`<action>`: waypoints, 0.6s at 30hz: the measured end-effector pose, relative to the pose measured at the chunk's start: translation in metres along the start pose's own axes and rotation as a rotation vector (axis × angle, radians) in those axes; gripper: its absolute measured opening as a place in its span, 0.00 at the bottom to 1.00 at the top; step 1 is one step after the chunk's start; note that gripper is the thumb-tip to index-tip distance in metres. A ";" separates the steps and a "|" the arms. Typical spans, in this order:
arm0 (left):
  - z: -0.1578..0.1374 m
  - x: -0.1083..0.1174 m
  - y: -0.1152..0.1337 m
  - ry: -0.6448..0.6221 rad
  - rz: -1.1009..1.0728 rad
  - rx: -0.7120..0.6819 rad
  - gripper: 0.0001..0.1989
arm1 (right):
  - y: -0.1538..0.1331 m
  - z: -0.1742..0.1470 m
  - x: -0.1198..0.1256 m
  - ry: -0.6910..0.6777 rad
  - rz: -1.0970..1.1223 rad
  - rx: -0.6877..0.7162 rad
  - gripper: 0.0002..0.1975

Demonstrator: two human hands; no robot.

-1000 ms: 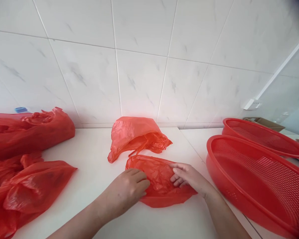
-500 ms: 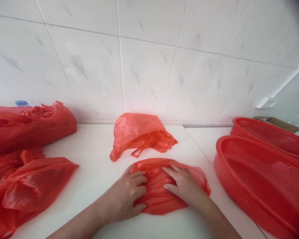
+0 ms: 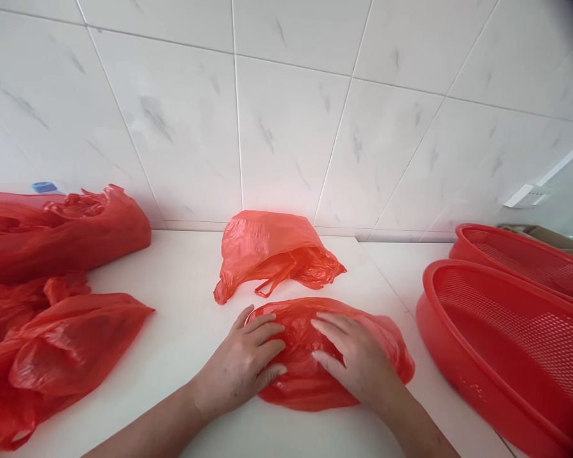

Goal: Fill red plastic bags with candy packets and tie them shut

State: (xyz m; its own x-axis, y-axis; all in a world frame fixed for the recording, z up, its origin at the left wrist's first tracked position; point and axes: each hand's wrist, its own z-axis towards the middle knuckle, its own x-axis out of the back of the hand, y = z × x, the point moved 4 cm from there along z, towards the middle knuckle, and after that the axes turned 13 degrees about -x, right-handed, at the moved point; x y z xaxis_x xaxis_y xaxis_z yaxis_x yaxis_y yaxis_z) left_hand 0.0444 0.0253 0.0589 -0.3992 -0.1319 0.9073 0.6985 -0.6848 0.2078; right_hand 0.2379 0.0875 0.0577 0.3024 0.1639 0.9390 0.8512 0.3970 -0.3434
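Observation:
A red plastic bag (image 3: pixel 300 381) lies crumpled on the white tabletop right in front of me. My left hand (image 3: pixel 248 356) rests over its left end, palm down, with the fingers spread and slightly bent. On the right part of the same bag lies my right hand (image 3: pixel 351 356), its thumb and fingers apart and pointing left. Both hands touch the plastic, and neither is closed round it. Bare red plastic shows between them; whatever may be inside the bag is hidden. Just behind it lies a second red plastic bag (image 3: pixel 272 238), its handle loop toward me.
Large red bags (image 3: pixel 71 343) crowd the table's left side, with a bulky red bundle (image 3: pixel 100 235) behind. At right stand a red mesh-sided basket (image 3: pixel 439 318) and another red basket (image 3: pixel 463 235). A tiled wall (image 3: pixel 286 140) closes off the back.
The bag under my hands looks a little puffier and reaches slightly further right. My hands have shifted only slightly on it. The whole view has moved a little.

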 end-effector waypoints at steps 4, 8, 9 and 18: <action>-0.001 -0.004 -0.004 -0.054 -0.027 0.050 0.14 | -0.002 0.001 -0.005 0.036 -0.005 -0.012 0.21; -0.002 -0.005 -0.005 -0.055 -0.042 0.060 0.15 | 0.004 0.005 -0.013 -0.130 0.052 -0.115 0.26; -0.002 -0.005 -0.005 -0.059 -0.047 0.059 0.15 | 0.005 0.005 -0.013 -0.158 0.069 -0.125 0.27; -0.002 -0.008 -0.004 -0.100 -0.076 0.078 0.12 | 0.006 0.004 -0.014 -0.188 0.120 -0.163 0.27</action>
State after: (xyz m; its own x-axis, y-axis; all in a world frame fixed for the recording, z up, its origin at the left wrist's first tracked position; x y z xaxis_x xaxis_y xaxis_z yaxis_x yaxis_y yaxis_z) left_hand 0.0440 0.0276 0.0501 -0.3942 -0.0066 0.9190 0.7139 -0.6320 0.3017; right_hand 0.2371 0.0917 0.0426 0.3332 0.3720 0.8664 0.8766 0.2162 -0.4299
